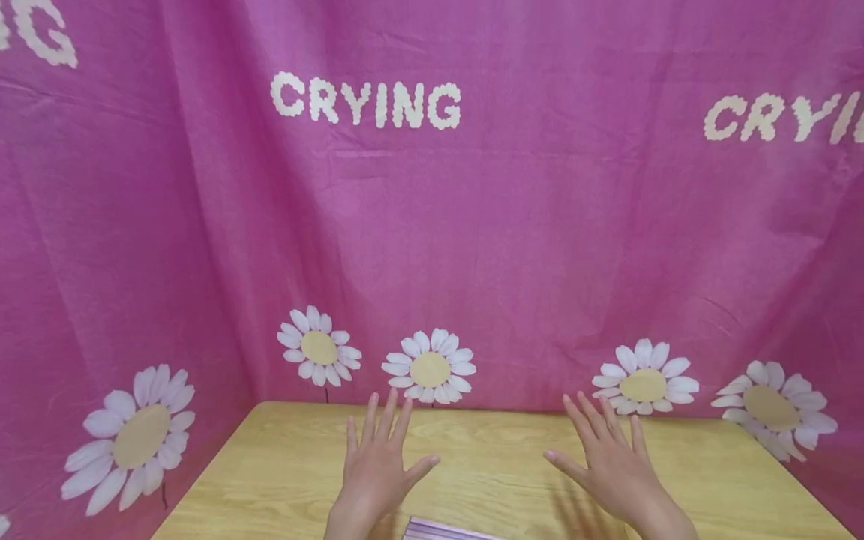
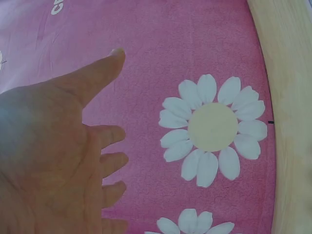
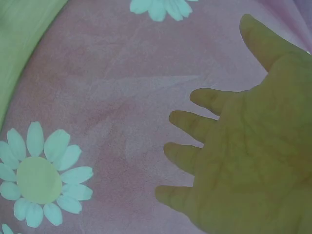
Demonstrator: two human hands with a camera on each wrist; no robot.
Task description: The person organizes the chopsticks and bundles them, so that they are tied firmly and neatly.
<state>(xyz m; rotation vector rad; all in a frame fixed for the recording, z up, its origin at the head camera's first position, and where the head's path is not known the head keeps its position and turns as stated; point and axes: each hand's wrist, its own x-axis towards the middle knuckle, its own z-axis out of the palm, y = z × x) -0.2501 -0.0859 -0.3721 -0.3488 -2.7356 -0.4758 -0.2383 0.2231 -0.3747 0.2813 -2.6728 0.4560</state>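
Wooden table (image 1: 283,472) | left hand (image 1: 375,469) fingers spread, holding nothing | right hand (image 1: 610,469) likewise

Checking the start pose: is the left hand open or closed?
Open. The left hand is held above the wooden table with straight, spread fingers, holding nothing; the wrist view shows an empty palm.
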